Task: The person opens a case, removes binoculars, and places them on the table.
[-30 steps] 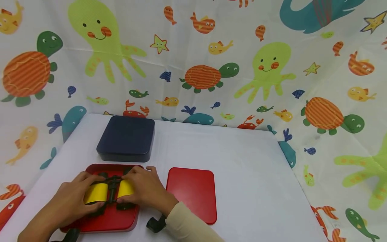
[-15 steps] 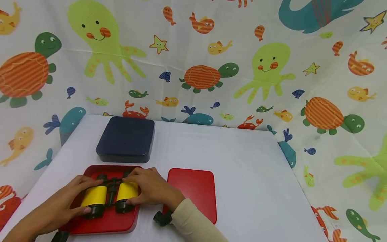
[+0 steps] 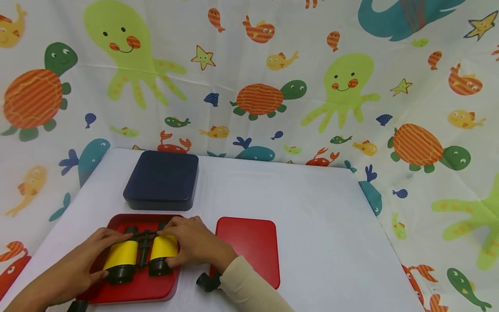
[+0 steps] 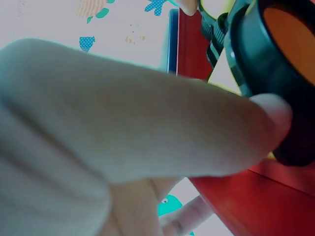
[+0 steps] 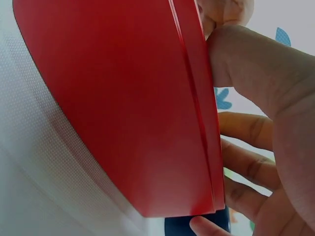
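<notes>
Yellow and black binoculars [image 3: 144,251] lie inside the open red tin [image 3: 156,292], their wide black ends toward me. My left hand [image 3: 78,264] holds the left barrel, fingers over its far side and thumb beside the wide end. Up close in the left wrist view, that thumb overlaps the black lens rim [image 4: 241,54]. My right hand [image 3: 195,242] grips the right barrel, thumb at the black end and fingers over the yellow band. In the right wrist view, the tin's red side [image 5: 118,98] hides the binoculars from sight.
A flat red lid [image 3: 249,255] lies to the right of the tin, partly under my right forearm [image 3: 253,288]. Behind the tin sits a dark blue closed box [image 3: 163,180]. A sea-animal printed curtain [image 3: 249,65] hangs behind the white table [image 3: 327,242].
The binoculars have shifted slightly toward me in the tin, showing more of their barrels. My left thumb has drawn back to the left, and my right forearm has moved slightly right.
</notes>
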`<state>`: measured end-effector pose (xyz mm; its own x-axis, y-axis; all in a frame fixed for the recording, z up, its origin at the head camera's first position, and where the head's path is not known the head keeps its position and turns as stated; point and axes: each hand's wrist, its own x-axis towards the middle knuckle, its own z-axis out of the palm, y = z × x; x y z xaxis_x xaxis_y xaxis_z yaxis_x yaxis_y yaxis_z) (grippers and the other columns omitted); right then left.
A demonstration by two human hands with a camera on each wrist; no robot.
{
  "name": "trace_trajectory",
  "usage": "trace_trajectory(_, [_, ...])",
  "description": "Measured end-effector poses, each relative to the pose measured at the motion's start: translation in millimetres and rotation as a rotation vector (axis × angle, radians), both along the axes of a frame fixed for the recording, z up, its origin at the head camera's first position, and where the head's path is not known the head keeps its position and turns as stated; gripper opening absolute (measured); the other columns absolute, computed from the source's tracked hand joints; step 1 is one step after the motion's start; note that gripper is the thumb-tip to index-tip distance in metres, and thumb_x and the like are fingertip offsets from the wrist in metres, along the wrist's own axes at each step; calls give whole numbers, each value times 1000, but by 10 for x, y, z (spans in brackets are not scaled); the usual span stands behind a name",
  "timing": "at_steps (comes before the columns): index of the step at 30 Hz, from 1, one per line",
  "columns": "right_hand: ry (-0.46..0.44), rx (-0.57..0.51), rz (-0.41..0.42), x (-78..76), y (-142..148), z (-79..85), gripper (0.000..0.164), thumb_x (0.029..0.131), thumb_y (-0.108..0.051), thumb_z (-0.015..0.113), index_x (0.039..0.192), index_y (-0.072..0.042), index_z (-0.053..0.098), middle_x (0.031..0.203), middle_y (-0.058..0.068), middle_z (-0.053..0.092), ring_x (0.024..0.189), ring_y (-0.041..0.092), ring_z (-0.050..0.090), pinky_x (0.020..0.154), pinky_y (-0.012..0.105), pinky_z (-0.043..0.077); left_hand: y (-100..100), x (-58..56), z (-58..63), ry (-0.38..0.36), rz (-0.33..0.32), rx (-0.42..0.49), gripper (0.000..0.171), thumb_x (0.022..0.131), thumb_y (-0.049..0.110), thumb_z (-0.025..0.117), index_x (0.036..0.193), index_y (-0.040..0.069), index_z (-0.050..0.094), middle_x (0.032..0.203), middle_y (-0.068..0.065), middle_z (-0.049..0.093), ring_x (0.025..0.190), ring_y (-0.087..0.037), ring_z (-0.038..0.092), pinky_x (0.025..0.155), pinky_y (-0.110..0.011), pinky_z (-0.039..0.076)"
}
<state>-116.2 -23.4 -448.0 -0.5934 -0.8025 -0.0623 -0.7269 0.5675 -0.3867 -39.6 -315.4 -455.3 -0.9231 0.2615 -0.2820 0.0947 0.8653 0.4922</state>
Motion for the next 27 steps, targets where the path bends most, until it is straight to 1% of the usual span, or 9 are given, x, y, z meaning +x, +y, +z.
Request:
trace_trajectory(4, [1, 3, 2, -5, -3, 13, 64, 83, -46, 87, 143, -33, 67, 125, -19, 63, 112, -8, 51, 93, 18, 39, 14, -14, -17, -3, 19, -10, 90, 72, 12, 96, 152, 16, 55, 145, -16, 50, 126, -41, 54, 92, -54, 62])
trace_trajectory(9, [35, -1, 13, -2, -16, -1, 65, 83, -48, 87, 143, -33, 67, 124, -20, 64, 113, -9, 51, 107, 25, 38, 48, -15, 10, 17, 20, -45, 91, 67, 13, 99, 148, 11, 58, 140, -22, 52, 116, -43, 58, 90, -64, 60])
trace_trajectory(11, [52, -2, 19, -2, -17, -3, 65, 83, -48, 87, 143, -32, 67, 124, -21, 64, 114, -9, 51, 112, 27, 37, 61, -17, 33, 38, 17, -77, 91, 65, 15, 100, 146, 11, 60, 139, -22, 53, 112, -41, 59, 88, -68, 59])
trace_trajectory(15, [84, -6, 40, -4, -20, 7, 64, 85, -48, 85, 143, -30, 66, 126, -19, 63, 118, -7, 51, 117, 25, 36, 73, -45, 85, 82, 19, -145, 93, 59, 21, 103, 143, 12, 64, 135, -20, 56, 107, -35, 60, 86, -66, 55])
trace_trajectory(17, [85, -16, 48, -6, -19, 22, 63, 85, -48, 84, 143, -29, 66, 128, -18, 63, 119, -6, 51, 116, 22, 36, 72, -59, 116, 90, 28, -146, 94, 56, 22, 103, 142, 11, 64, 133, -19, 57, 106, -34, 59, 85, -65, 54])
trace_trajectory(18, [82, -25, 51, -8, -18, 31, 63, 85, -47, 84, 143, -29, 66, 128, -18, 63, 119, -5, 51, 115, 20, 36, 69, -62, 134, 88, 33, -135, 95, 56, 22, 103, 142, 11, 64, 132, -19, 57, 105, -33, 59, 85, -63, 56])
trace_trajectory(23, [38, -93, 32, -27, 4, 104, 67, 82, -42, 89, 143, -27, 65, 131, -15, 61, 117, -4, 51, 102, 5, 40, 45, -57, 248, 61, 79, -51, 96, 57, 17, 101, 144, 9, 61, 133, -20, 53, 107, -35, 58, 80, -57, 65])
trace_trajectory(25, [31, -119, 23, -31, 18, 147, 69, 80, -40, 90, 143, -27, 65, 133, -14, 61, 118, -4, 51, 96, 2, 42, 45, -56, 302, 58, 92, -30, 97, 57, 15, 101, 145, 8, 59, 134, -21, 52, 109, -39, 58, 78, -55, 66])
trace_trajectory(27, [39, -141, 21, -34, 37, 198, 70, 80, -39, 90, 144, -26, 65, 134, -13, 61, 118, -3, 51, 94, 2, 43, 49, -54, 360, 60, 102, -14, 101, 57, 13, 101, 147, 8, 57, 134, -22, 51, 110, -41, 57, 78, -54, 66])
